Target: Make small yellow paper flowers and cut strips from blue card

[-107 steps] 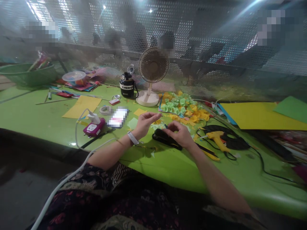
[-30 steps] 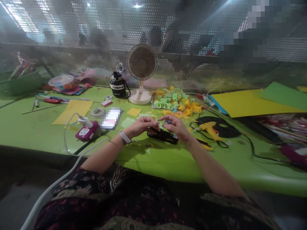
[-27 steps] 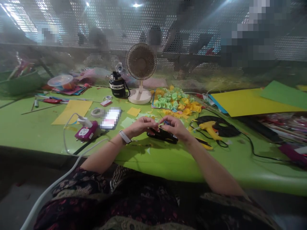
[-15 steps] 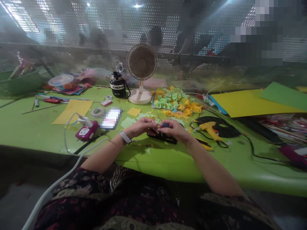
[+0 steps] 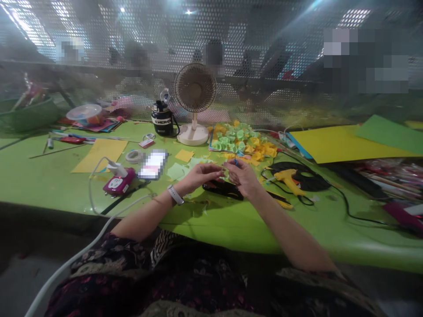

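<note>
- Between the two hands, over a long black object (image 5: 223,189) on the desk (image 5: 211,233), is a small pale green paper piece (image 5: 226,175), too small for its exact shape to be told.
- It looks thin, so it should weigh almost nothing, bend readily, and crease or tear under a hard squeeze; slipping seems unlikely.
- An edge or folded corner is probably the best hold, with light fingertip pressure and the middle left unpressed.
- The left hand (image 5: 200,177) is narrow, thumb and forefinger apparently pinching the paper from its own side.
- The right hand (image 5: 244,176) is curled, fingertips closed round a small blue item (image 5: 235,162) with a thin dark tip pointing up; whether these fingers also touch the paper cannot be told.
- That item seems light and stiff, better held by its blue part than by the tip.
- Just beyond the hands, a heap of folded green and yellow paper shapes (image 5: 242,137) looks springy but easily crushed; each would best be lifted by its base.
- To the right, a yellow glue gun (image 5: 288,179) lies partly over a black disc (image 5: 317,178); it should feel rigid and heavier, with the handle the safe grip.
- Farther back stand a fan (image 5: 194,88) and a black bottle (image 5: 161,122).
</note>
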`<state>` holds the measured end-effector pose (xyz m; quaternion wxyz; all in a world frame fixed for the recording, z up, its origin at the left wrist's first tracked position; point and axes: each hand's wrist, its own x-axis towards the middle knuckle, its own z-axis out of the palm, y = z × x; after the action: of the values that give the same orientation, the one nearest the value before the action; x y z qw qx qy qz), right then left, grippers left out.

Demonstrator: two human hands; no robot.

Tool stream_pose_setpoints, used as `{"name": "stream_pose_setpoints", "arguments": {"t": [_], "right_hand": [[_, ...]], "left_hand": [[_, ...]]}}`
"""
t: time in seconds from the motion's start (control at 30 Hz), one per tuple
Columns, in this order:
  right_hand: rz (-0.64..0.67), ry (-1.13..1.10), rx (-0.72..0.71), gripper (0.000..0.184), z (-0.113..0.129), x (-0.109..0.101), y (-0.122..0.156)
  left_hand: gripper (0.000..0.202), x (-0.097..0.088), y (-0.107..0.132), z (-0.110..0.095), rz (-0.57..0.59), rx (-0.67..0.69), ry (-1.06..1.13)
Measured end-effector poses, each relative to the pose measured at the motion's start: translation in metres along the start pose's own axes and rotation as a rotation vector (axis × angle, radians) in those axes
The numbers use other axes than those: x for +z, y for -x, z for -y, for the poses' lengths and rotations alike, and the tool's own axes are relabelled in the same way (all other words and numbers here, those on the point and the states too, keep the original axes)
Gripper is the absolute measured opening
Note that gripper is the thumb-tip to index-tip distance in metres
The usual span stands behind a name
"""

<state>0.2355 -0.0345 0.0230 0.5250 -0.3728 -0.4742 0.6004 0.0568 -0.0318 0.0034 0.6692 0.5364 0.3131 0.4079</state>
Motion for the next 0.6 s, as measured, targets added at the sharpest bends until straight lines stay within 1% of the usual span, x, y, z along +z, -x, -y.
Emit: {"name": "stream_pose_setpoints", "arguments": {"t": [0.1,0.2,0.33,0.47,0.6], "right_hand": [[-0.041,-0.028,-0.003,0.044,-0.0006,0.0011,-0.0007],[-0.075,-0.043,-0.013,0.043,0.0003,0.0003,-0.0016],[-0.111,-0.08,-0.028,0.044,0.0023,-0.0018,-0.0029],[-0.102,-0.103,-0.026,0.044,0.0012,-0.0018,-0.0034],[-0.088,-0.078,-0.03,0.043,-0.0028,-0.0002,-0.0036]], "left_hand": [[0.037,0.0006,-0.0008,0.0026,-0.023,0.014,-0.027],[0.036,-0.0009,-0.0017,0.0023,-0.052,0.035,-0.001],[0.035,-0.0003,-0.0007,-0.0007,-0.076,0.03,0.043],[0.043,0.0041,0.0015,-0.0013,-0.053,-0.004,0.042],[0.039,0.0061,0.0002,0.0022,-0.056,-0.022,0.053]]}}
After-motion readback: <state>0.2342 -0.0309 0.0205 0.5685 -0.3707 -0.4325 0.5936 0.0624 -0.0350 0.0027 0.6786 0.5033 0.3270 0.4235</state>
